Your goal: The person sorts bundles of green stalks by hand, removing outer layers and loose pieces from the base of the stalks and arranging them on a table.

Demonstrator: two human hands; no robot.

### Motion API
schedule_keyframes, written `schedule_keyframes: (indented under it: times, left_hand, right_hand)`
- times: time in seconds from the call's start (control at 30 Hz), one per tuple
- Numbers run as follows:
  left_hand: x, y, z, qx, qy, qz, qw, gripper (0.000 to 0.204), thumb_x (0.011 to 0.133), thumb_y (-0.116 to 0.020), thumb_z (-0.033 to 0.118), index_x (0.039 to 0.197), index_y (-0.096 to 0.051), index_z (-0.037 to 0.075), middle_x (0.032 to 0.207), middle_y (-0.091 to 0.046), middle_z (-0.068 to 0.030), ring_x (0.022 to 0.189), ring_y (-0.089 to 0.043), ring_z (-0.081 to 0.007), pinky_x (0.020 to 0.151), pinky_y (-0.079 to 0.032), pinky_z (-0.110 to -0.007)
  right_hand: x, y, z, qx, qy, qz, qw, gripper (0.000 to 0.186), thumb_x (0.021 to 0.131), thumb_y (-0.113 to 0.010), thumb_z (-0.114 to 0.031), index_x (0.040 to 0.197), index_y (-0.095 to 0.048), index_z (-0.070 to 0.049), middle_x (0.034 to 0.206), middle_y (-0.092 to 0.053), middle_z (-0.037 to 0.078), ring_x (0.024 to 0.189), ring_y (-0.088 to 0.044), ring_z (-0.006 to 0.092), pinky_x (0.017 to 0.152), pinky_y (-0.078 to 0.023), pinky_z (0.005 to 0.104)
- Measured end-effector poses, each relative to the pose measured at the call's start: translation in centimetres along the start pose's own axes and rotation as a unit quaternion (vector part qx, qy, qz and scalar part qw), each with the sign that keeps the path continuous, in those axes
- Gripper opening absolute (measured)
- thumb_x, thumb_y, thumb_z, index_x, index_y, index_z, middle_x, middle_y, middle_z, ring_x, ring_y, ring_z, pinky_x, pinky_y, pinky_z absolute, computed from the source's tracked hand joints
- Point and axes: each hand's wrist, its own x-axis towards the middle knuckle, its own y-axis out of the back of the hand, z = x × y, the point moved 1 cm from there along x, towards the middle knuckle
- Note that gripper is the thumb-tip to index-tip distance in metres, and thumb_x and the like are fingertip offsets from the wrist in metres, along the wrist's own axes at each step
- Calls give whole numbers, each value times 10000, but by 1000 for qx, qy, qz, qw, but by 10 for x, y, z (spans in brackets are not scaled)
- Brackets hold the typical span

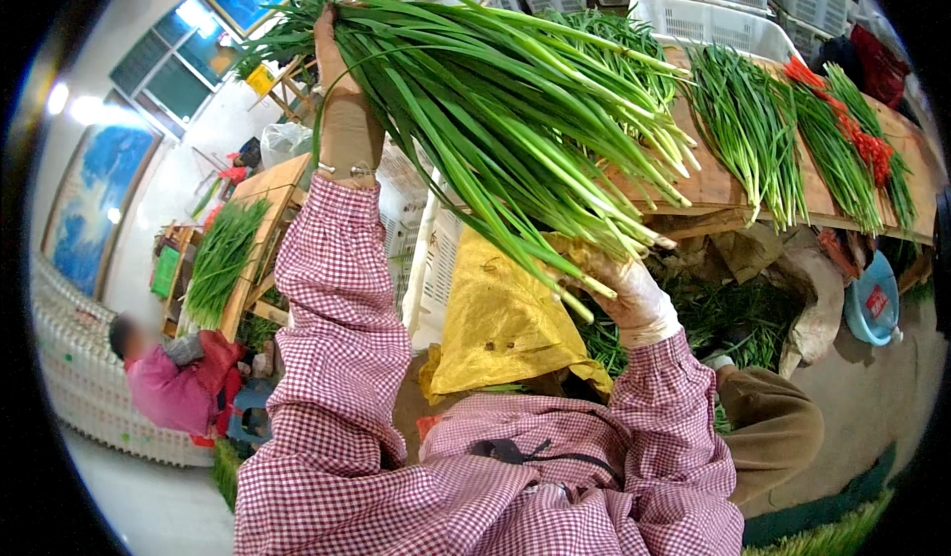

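Your L hand [332, 56] is up high, closed tight round the dark leafy end of the bunch [475, 110]; thin bracelet [347, 171] at that wrist, then the gathered cuff of a red-and-white checked sleeve [342, 279]. Bunch is right in front of you, slanting from upper L down to lower R: long, flat, glossy leaves, narrowing to smooth, round, pale stalks w/ uneven ends. Yellow sack [510, 323], woven-looking & creased, sits below the stalks. Your R hand [624, 289] is at the pale ends, touching them from below; fingers partly hidden, so can't tell if they're clenched or just propping.

Surface & room, L to R: blue pic [94, 200] on a pale wall, then a paned window [168, 56]. Below, a person in a pink top [173, 393] sits near a side table [282, 185], wooden, w/ loose greens [228, 264] on it. Ahead-R of you, the main table [711, 185], plain brown wood, holds a loose pile [748, 125] & a bundle [827, 160] w/ bright red ties [862, 135] by it. White plastic crate [693, 23] behind; slotted crates [807, 1] stacked beyond. Under the table, a dark grassy heap [758, 318]; far R, a round light-blue basin [872, 303], tilted.
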Motion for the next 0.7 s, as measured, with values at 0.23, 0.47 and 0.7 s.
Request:
schedule_keyframes:
  times: [0.23,0.47,0.7]
  left_hand:
    - [8,24,8,13,-1,33,999,335,819,-443,362,924,-543,60,868,-601,-90,772,-580,-237,715,-476,-370]
    - [6,29,-3,-45,-6,34,998,277,808,-484,335,881,-544,74,833,-592,-80,736,-574,-230,677,-483,-361]
    - [-6,18,-12,-57,3,60,997,267,804,-503,341,907,-539,97,869,-589,-81,762,-580,-220,671,-487,-349]
  right_hand:
    - [-37,30,2,-115,-107,52,986,192,867,-472,-171,883,-524,13,603,-512,25,406,-451,96,386,-375,204]
    - [-44,44,41,-210,-173,37,962,622,781,-588,-376,1228,-379,2,1074,-553,83,945,-532,144,782,-436,253]
    - [-2,-21,36,-5,56,21,998,364,829,-545,-234,1115,-499,-15,1046,-551,134,892,-548,238,792,-439,375]
